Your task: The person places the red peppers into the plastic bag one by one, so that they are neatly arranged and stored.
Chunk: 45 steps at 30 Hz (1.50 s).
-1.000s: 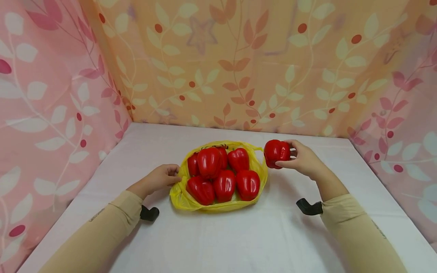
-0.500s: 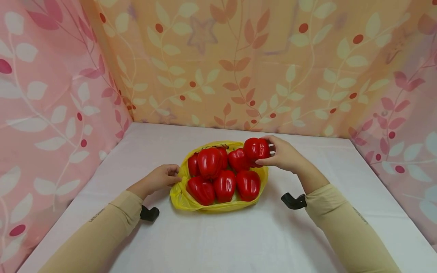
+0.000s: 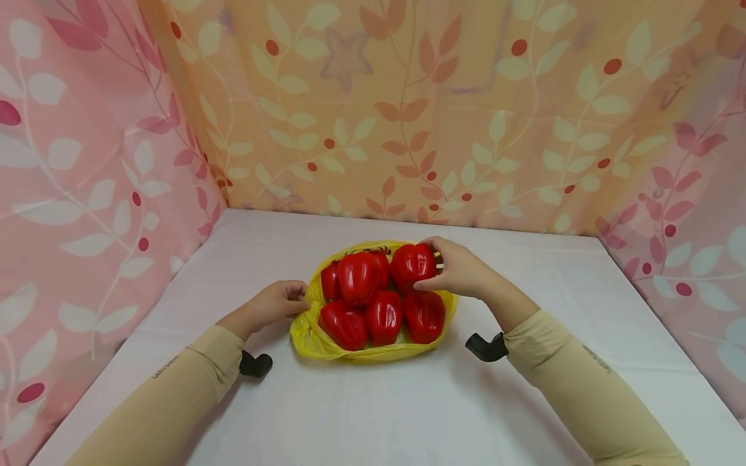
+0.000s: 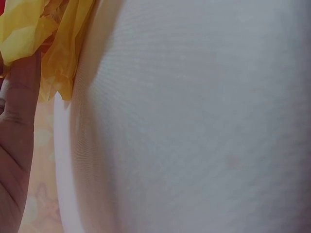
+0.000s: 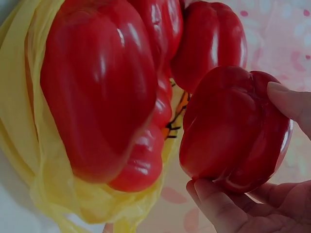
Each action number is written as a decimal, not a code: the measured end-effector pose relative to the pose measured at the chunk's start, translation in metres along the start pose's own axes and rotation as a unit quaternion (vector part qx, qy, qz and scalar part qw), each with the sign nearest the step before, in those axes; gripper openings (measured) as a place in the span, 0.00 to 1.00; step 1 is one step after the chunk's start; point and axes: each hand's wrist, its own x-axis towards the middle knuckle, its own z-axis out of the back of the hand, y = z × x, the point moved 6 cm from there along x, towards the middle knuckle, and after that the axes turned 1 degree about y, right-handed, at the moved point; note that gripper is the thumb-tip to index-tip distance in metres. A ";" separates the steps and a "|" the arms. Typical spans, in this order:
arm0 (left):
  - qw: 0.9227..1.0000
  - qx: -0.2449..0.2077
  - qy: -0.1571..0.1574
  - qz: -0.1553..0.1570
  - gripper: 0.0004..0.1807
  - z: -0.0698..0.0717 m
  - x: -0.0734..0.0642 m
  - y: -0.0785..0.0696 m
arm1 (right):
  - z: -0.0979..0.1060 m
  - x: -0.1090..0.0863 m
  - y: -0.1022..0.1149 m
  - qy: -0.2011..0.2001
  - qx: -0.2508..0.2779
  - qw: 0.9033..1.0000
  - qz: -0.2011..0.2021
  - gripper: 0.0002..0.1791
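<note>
A yellow plastic bag lies open in the middle of the table, filled with several shiny red bell peppers. My right hand holds one more red bell pepper between thumb and fingers, above the bag's back right part. In the right wrist view this held pepper is gripped from its far side, close by the peppers in the bag. At the bag's left rim my left hand pinches the plastic. The left wrist view shows the thumb against the yellow film; the other fingers are mostly hidden.
A white cloth covers the table. Behind it hangs an orange leaf-patterned curtain, and pink patterned curtains stand at both sides. Black curved pieces stick out from both sleeves near the wrists.
My right hand has carried the held pepper leftward from beside the bag to over its back right part, then slightly lower. My left hand has stayed at the bag's left rim.
</note>
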 end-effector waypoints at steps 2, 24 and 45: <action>1.000 -0.001 0.001 -0.001 0.09 0.000 0.000 0.000 | -0.004 0.002 0.001 0.006 -0.003 1.000 -0.002 0.41; 1.000 -0.004 0.008 -0.001 0.09 -0.002 0.000 -0.003 | -0.022 0.016 -0.012 0.035 0.003 0.999 -0.036 0.45; 1.000 -0.004 0.007 0.004 0.09 0.000 -0.001 -0.003 | -0.017 0.014 -0.019 0.047 0.017 0.998 -0.028 0.52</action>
